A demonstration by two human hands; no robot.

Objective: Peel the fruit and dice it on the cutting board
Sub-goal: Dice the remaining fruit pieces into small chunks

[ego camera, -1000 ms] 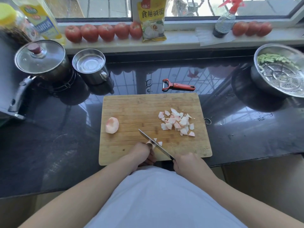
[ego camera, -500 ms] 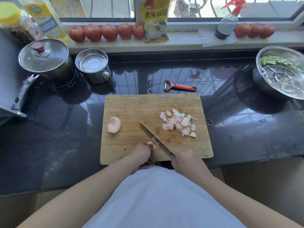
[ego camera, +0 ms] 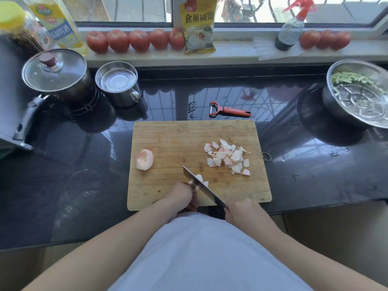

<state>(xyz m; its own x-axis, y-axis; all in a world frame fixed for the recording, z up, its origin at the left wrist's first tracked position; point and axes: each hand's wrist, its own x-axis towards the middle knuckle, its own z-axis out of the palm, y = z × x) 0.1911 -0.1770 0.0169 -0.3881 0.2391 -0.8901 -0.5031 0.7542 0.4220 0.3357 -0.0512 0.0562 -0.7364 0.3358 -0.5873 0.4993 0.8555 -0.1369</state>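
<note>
Dicing fruit on the cutting board (ego camera: 168, 133) | right hand (ego camera: 244, 213) grasps the knife (ego camera: 201, 187); left hand (ego camera: 182, 196) pinches a small piece (ego camera: 200, 178), fingers beside the blade: a slip could nick them | diced pile (ego camera: 227, 157) right, peeled chunk (ego camera: 144, 159) left | peeler (ego camera: 228, 110) on the surface beyond.

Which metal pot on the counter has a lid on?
The saucepan at far left: a glass lid covers it. The steel cup beside it stands open.

I see the wooden cutting board (ego camera: 189, 133) lying flat at mid-frame. A peeled pink-white fruit chunk (ego camera: 144, 159) sits near its left edge, a heap of diced pieces (ego camera: 227, 157) right of centre, and a few cut bits (ego camera: 202, 180) against the knife blade (ego camera: 201, 189), lower centre.
</note>
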